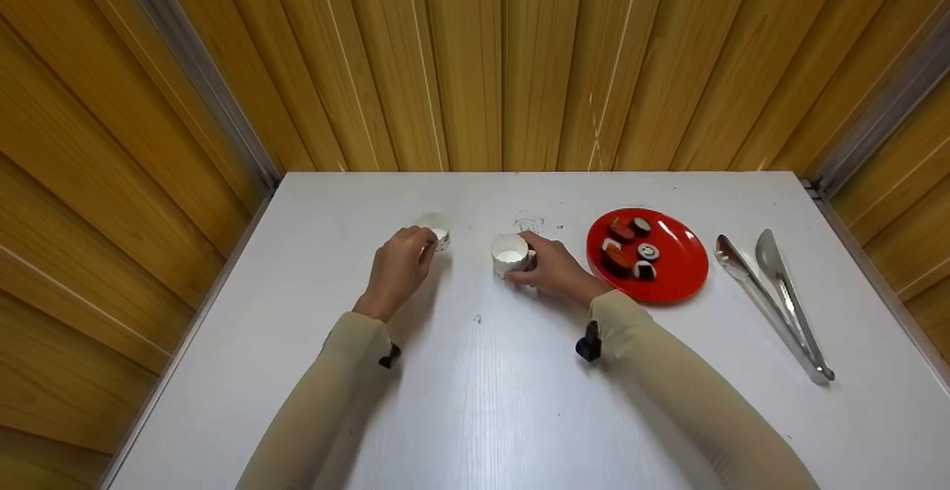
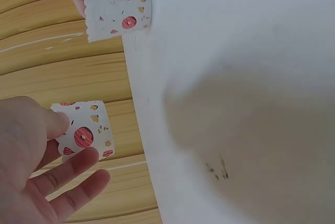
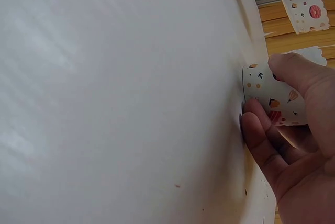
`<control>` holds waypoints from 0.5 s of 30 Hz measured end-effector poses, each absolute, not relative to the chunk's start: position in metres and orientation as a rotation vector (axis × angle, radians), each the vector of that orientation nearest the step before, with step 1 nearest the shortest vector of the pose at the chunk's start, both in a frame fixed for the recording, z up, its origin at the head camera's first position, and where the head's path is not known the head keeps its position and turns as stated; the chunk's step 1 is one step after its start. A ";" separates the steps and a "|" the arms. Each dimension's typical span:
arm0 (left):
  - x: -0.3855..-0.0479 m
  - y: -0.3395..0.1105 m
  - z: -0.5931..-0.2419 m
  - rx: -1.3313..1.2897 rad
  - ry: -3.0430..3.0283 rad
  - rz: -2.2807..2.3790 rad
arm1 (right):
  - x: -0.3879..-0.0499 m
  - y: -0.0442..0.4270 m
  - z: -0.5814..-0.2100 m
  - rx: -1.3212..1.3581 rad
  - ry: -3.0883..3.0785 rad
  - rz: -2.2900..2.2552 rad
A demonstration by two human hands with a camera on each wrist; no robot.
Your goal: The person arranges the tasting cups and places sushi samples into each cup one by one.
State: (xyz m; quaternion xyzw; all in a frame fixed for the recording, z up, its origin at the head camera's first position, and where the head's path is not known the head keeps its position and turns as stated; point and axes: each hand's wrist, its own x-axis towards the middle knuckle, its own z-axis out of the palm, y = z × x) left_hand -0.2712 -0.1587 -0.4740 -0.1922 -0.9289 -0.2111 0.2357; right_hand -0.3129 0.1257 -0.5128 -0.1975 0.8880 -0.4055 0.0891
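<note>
I pinch the left paper cup (image 1: 441, 237) in my left hand (image 1: 401, 261), raised off the white table (image 1: 475, 401), while my right hand (image 1: 553, 263) curls round the right paper cup (image 1: 510, 256), its base on the table, white inside. A red plate (image 1: 681, 256) to the right holds sushi pieces (image 1: 618, 260). My fingers hide most of the left cup's opening; the crowded pieces are hard to separate. I count two cups, one plate, one pair of tongs (image 1: 773, 260) far right
</note>
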 end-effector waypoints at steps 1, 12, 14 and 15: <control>-0.272 -0.162 -0.475 -0.507 -2.557 -0.582 | -0.313 0.126 -0.513 -0.589 2.642 -1.207; -0.274 -0.190 -0.484 -0.348 -2.643 -0.628 | -0.312 0.127 -0.514 -0.583 2.641 -1.219; -0.275 -0.194 -0.486 -0.341 -2.648 -0.628 | -0.312 0.127 -0.514 -0.584 2.643 -1.219; -0.275 -0.196 -0.487 -0.343 -2.646 -0.627 | -0.312 0.126 -0.514 -0.589 2.650 -1.214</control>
